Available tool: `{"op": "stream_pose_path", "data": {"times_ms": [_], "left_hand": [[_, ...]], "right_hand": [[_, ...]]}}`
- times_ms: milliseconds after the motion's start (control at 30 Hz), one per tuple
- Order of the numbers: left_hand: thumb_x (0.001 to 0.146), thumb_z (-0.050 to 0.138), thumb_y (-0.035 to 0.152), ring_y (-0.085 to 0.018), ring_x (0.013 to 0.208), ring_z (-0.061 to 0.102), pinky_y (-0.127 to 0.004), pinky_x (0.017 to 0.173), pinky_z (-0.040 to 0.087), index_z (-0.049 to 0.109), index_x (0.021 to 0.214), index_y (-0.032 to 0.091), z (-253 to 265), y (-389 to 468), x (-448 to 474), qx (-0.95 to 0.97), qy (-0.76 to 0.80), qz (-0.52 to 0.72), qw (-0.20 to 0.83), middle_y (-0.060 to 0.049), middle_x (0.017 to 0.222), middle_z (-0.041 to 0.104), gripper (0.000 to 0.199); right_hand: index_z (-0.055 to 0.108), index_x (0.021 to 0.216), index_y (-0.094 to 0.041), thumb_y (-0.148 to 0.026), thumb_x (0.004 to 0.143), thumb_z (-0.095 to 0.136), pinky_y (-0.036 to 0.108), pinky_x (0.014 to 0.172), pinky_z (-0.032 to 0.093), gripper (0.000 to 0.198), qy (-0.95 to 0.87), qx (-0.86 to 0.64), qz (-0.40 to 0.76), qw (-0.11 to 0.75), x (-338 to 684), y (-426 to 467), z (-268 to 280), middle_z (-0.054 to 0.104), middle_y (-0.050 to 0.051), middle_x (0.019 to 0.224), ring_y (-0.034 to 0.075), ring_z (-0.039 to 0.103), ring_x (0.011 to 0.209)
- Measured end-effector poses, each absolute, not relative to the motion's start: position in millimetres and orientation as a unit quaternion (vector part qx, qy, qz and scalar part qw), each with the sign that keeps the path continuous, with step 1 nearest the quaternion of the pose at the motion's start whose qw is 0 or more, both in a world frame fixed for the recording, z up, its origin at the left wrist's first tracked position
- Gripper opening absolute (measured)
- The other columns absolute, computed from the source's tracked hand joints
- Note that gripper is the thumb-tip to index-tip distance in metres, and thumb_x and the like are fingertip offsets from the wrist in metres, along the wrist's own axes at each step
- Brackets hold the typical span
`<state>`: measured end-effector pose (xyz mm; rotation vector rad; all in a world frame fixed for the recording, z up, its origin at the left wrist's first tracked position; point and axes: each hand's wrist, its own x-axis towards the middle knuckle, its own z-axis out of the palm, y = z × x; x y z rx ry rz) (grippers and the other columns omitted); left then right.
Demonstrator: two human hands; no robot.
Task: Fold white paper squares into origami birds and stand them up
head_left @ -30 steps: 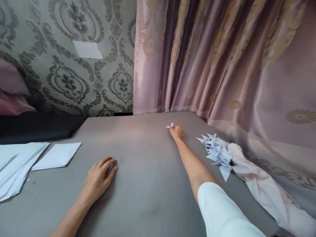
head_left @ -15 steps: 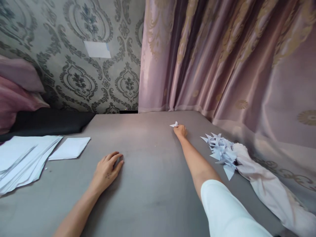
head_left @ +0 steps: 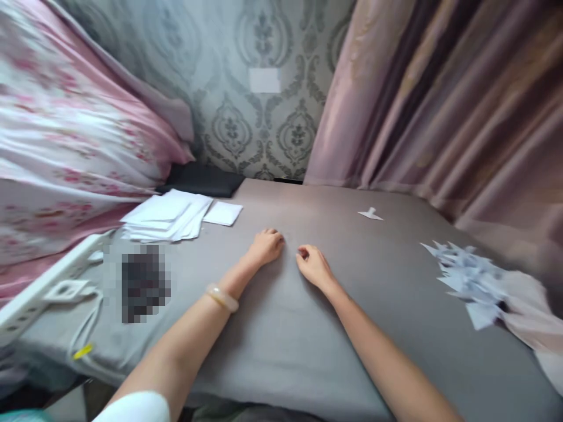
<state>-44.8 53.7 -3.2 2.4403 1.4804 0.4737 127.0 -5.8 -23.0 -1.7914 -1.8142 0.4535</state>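
My left hand (head_left: 266,246) rests on the grey sheet in the middle, palm down, its fingers loosely bent and nothing visible in it. Close to its right, my right hand (head_left: 314,266) hovers at or just over the sheet, fingers curved with a gap to the thumb; no object shows in it. A small white folded paper bird (head_left: 370,214) sits by itself farther back on the right. A heap of pale folded paper birds (head_left: 472,275) lies at the right. Left of my hands are a stack of white paper sheets (head_left: 162,214) and a smaller white paper pile (head_left: 224,213).
A white power strip (head_left: 68,290) with a cable and a blurred dark patch (head_left: 144,284) are at the left. A black folded item (head_left: 204,179) lies behind the papers. Purple curtains (head_left: 396,99) hang at right; pink floral fabric (head_left: 74,129) drapes at left.
My right hand has let go of the folded paper bird and come back toward my left hand. The view has turned left, bringing the power strip into sight.
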Motion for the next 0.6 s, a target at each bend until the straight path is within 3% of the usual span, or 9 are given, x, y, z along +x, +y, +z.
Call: {"op": "stream_pose_path", "data": {"times_ms": [100, 300, 467, 600], "left_hand": [[0.084, 0.053, 0.028, -0.018, 0.09, 0.063, -0.024, 0.082, 0.046, 0.071, 0.097, 0.02, 2.8, 74.4, -70.9, 0.819, 0.531, 0.171, 0.138, -0.006, 0.096, 0.071, 0.024], [0.086, 0.045, 0.028, -0.027, 0.117, 0.052, -0.035, 0.102, 0.036, 0.057, 0.121, 0.008, 11.9, 119.5, -149.2, 0.707, 0.668, 0.221, 0.066, -0.016, 0.122, 0.059, 0.042], [0.068, 0.069, 0.046, -0.037, 0.123, 0.046, -0.04, 0.102, 0.035, 0.053, 0.125, 0.009, 11.3, 148.7, -180.5, 0.673, 0.716, 0.172, 0.075, -0.021, 0.131, 0.051, 0.07], [0.058, 0.075, 0.052, -0.041, 0.12, 0.048, -0.042, 0.097, 0.039, 0.052, 0.122, 0.006, 5.4, 159.9, -185.0, 0.657, 0.734, 0.122, 0.116, -0.026, 0.129, 0.052, 0.083]], "right_hand": [[0.063, 0.104, -0.017, -0.025, 0.084, 0.049, 0.035, 0.089, 0.044, 0.025, -0.697, -0.646, 0.148, 0.275, 106.6, -18.8, -23.7, 0.064, 0.012, 0.105, 0.023, 0.059, 0.099], [0.062, 0.1, -0.019, -0.023, 0.085, 0.046, 0.032, 0.084, 0.044, 0.022, -0.7, -0.645, 0.111, 0.287, 102.3, -21.5, -26.8, 0.064, 0.009, 0.099, 0.02, 0.06, 0.095], [0.061, 0.099, -0.019, -0.022, 0.085, 0.046, 0.031, 0.08, 0.044, 0.021, -0.691, -0.655, 0.106, 0.287, 101.6, -19.6, -27.0, 0.064, 0.008, 0.099, 0.021, 0.06, 0.093], [0.061, 0.099, -0.017, -0.022, 0.085, 0.046, 0.032, 0.08, 0.044, 0.021, -0.692, -0.65, 0.123, 0.29, 102.1, -19.5, -26.9, 0.064, 0.009, 0.099, 0.021, 0.06, 0.091]]}}
